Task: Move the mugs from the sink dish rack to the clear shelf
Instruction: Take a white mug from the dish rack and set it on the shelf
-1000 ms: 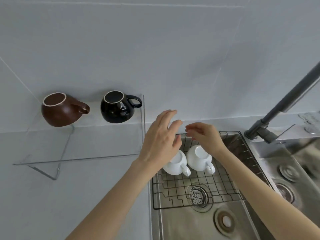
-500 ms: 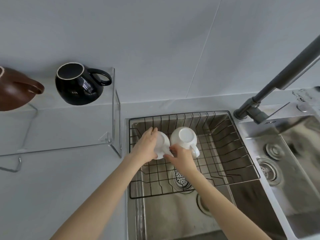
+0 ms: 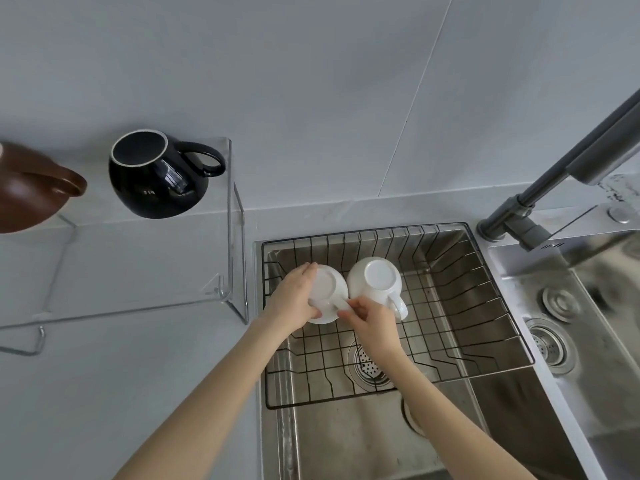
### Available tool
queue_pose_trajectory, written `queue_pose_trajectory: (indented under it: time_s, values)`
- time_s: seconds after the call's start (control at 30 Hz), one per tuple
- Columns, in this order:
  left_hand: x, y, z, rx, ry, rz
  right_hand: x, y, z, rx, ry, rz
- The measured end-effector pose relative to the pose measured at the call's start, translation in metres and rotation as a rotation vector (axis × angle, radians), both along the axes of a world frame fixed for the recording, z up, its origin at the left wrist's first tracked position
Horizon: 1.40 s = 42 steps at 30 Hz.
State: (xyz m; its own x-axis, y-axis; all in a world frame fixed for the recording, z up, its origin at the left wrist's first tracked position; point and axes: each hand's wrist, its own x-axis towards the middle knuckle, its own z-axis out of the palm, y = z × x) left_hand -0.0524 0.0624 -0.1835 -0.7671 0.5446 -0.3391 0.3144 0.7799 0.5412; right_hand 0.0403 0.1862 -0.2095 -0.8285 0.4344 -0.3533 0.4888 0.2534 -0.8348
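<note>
Reaching into the wire dish rack [image 3: 450, 341] from the near edge, both hands meet at the left white mug [image 3: 327, 289], which sits bottom-up near the rack's left wall. The left hand [image 3: 294, 299] wraps its side, its grip closed around the mug; the right hand [image 3: 374, 317] pinches the mug's handle. Touching it on the right stands a second white mug [image 3: 375, 282], also inverted, handle toward the near side. Beyond the rack's right far corner rises the faucet [image 3: 554, 181]. Left of the sink, the clear shelf [image 3: 228, 216] on the surface carries a black mug [image 3: 159, 174] and, at its left, a brown mug [image 3: 31, 192].
</note>
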Motion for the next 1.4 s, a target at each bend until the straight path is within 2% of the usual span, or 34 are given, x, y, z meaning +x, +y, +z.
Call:
queue_pose_trajectory:
  time_s: [0.13, 0.5, 0.73, 0.9, 1.13, 1.4]
  values:
    - [0.003, -0.002, 0.026, 0.103, 0.065, 0.024, 0.001, 0.007, 0.024, 0.038, 0.070, 0.021]
    - [0.015, -0.030, 0.136, 0.502, 0.339, 0.138, 0.001, 0.006, 0.148, 0.047, 0.379, 0.093]
    - [0.020, -0.088, 0.187, 0.590, 0.467, 0.294, -0.016, -0.041, 0.208, -0.017, 0.526, 0.236]
    - [0.019, -0.150, 0.197, 0.592, 0.505, 0.426, -0.040, -0.095, 0.219, -0.024, 0.545, 0.349]
    - [0.012, -0.237, 0.189, 0.604, 0.408, 0.563, -0.074, -0.180, 0.203, -0.060, 0.490, 0.476]
    - [-0.014, -0.310, 0.163, 0.586, 0.280, 0.669, -0.106, -0.254, 0.175, -0.040, 0.406, 0.499]
